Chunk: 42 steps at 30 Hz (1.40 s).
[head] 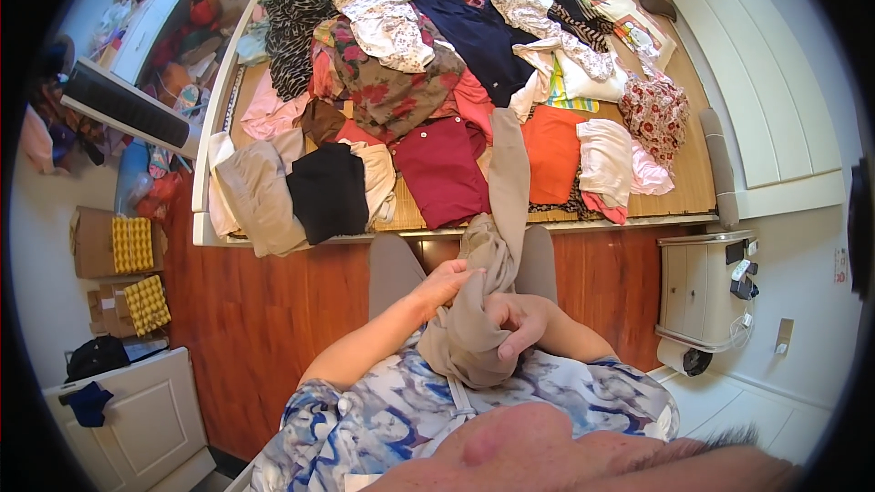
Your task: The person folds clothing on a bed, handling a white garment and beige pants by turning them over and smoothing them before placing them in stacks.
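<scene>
A beige cloth garment [509, 164] runs from the bed's edge down to my lap, with its near end bunched against my chest. My left hand [451, 280] or right cannot be mistaken: the one on the picture's left is my left hand, pinching the garment's upper fold. My right hand [521, 322] grips the bunched part from the other side, its thumb pointing down over the cloth. Just beyond, on the bed, lie a folded dark red garment [441, 174] with buttons and a folded orange garment [552, 150]. A folded black garment [328, 193] rests farther left.
Many clothes cover the bed, among them a floral brown garment [389, 82] and navy trousers [472, 34]. A white door [137, 410] stands at the lower left. On the right are a bedside cabinet [694, 290] and a grey roll [716, 164] along the bed's edge.
</scene>
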### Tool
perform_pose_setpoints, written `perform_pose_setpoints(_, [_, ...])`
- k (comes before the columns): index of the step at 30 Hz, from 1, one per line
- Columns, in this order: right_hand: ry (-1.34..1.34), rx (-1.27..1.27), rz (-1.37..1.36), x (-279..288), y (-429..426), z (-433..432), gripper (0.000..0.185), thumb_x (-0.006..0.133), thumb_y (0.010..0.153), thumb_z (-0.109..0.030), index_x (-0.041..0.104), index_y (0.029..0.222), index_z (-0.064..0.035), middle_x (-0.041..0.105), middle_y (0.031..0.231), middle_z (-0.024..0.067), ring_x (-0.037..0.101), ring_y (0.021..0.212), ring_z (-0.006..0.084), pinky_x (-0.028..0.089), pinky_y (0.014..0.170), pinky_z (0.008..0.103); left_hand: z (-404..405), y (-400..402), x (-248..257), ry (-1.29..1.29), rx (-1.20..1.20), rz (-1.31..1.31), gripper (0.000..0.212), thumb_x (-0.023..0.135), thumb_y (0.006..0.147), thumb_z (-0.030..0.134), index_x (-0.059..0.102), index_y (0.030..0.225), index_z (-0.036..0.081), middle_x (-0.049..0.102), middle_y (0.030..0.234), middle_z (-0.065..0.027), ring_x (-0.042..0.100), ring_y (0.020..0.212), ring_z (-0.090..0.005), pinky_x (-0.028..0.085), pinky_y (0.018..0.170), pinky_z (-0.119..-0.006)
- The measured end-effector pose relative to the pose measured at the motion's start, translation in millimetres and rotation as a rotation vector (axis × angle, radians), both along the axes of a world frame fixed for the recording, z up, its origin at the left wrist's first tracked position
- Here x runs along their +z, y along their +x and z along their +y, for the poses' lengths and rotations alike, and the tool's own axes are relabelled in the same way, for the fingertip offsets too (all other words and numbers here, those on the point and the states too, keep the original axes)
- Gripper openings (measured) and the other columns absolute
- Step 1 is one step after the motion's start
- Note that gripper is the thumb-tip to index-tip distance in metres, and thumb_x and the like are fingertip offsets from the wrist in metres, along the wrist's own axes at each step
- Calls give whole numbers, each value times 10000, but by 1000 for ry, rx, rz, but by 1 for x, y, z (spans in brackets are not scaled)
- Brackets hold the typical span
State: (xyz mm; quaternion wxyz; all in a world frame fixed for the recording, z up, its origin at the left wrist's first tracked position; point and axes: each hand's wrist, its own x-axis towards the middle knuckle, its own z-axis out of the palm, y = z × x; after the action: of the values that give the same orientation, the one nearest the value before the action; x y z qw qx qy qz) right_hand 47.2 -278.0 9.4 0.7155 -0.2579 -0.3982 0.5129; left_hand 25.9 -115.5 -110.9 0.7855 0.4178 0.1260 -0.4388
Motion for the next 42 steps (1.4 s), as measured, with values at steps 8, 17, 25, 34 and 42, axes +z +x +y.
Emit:
perform_pose_setpoints(8, [-65,5,25,-3,-21,-13,255,679,877,-213,620,797,22,601,766,8,537,762,85,437,678,247,-5,-2,45,-80,333,38,178,553,954,125,635,1076,24,693,989,-59,673,810,-132,554,711,-271])
perform_pose_setpoints(17, [-423,-287,-1,-17,-39,-25,318,635,905,-291,670,987,14,640,917,-24,571,865,61,478,754,248,26,-3,132,-468,390,-291,329,535,958,113,531,1278,36,597,1241,-99,587,1136,-205,464,979,-361])
perform_pose_setpoints(25, [-416,-630,534,-45,-34,-16,806,307,918,-667,269,1472,-82,479,1394,97,541,1165,247,452,938,440,27,-53,180,-414,58,-636,381,604,889,49,547,1265,12,585,1242,-106,533,1181,-231,409,993,-371])
perform_pose_setpoints(34, [-272,-724,506,-32,-10,-15,732,349,937,-589,289,1463,-83,491,1381,97,538,1176,251,451,950,448,18,-52,175,-348,-400,-910,144,626,898,77,671,989,-26,674,954,-57,594,910,-152,464,813,-308])
perform_pose_setpoints(42, [-155,-931,531,-27,-5,-47,669,387,954,-520,307,1456,-84,501,1369,97,534,1186,255,449,961,456,59,-65,85,83,-21,-581,207,648,910,146,663,1023,-26,681,920,-28,573,899,-86,472,818,-277])
